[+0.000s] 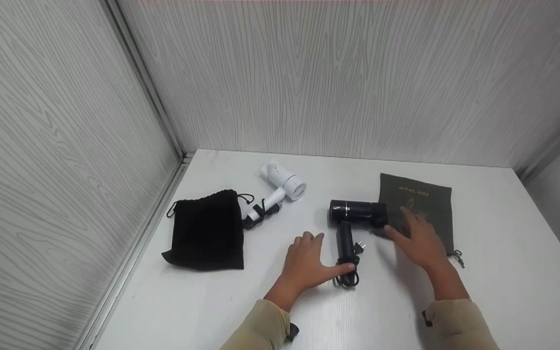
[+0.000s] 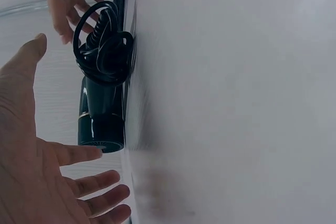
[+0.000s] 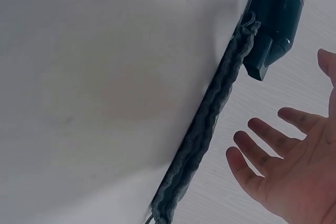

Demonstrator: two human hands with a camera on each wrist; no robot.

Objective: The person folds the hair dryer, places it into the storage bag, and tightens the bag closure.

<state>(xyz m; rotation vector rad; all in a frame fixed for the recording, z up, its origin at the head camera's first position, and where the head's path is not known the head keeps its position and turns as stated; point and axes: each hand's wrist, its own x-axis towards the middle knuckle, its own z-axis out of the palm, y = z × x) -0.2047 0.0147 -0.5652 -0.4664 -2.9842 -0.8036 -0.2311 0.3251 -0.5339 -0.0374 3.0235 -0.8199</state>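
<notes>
Nearby, black dryer [image 1: 355, 214] outside green pouch [image 1: 418, 206]

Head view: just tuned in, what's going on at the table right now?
A person has both hands open over a white table. The left hand is beside the black hair dryer, thumb at its bundled cord. The right hand hovers over the olive drawstring bag. Neither hand grips anything. Farther left lie a white hair dryer and a black pouch.
</notes>
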